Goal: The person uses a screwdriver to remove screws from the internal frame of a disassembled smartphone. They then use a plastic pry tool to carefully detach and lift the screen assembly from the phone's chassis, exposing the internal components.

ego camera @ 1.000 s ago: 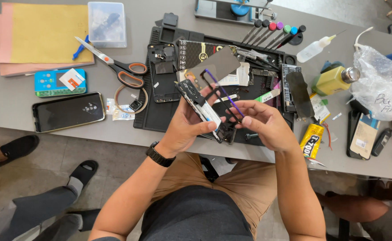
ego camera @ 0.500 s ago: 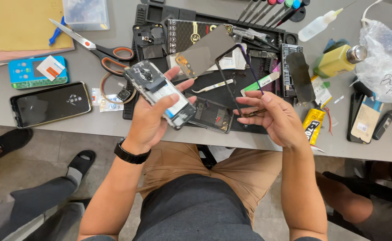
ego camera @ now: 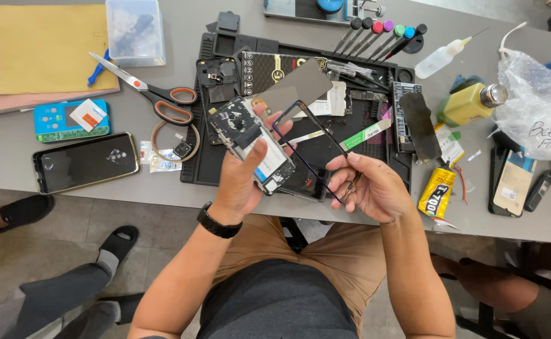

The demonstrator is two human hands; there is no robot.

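Observation:
My left hand [ego camera: 241,185] grips an opened phone body [ego camera: 255,149], back side up, with its boards and a white battery showing. It is tilted over the near edge of the black work mat [ego camera: 195,164]. My right hand [ego camera: 376,188] pinches a thin dark phone frame [ego camera: 305,158] at its near corner. The frame's far end reaches up beside the phone body. A slim metal tool [ego camera: 354,184] also sits between the right fingers. Beyond both hands, a grey glass panel [ego camera: 294,86] lies on the mat.
On the grey table are scissors [ego camera: 159,95], a dark phone [ego camera: 84,162], a blue card [ego camera: 71,118], a clear box [ego camera: 134,31], screwdrivers [ego camera: 382,34], a squeeze bottle [ego camera: 442,59], a yellow glue tube [ego camera: 435,191] and a plastic bag [ego camera: 536,119]. Another person's feet [ego camera: 117,243] are at the left.
Both hands were together on the phone a second ago. The thin frame has come away in my right hand, and my left hand now holds the phone body apart beside it.

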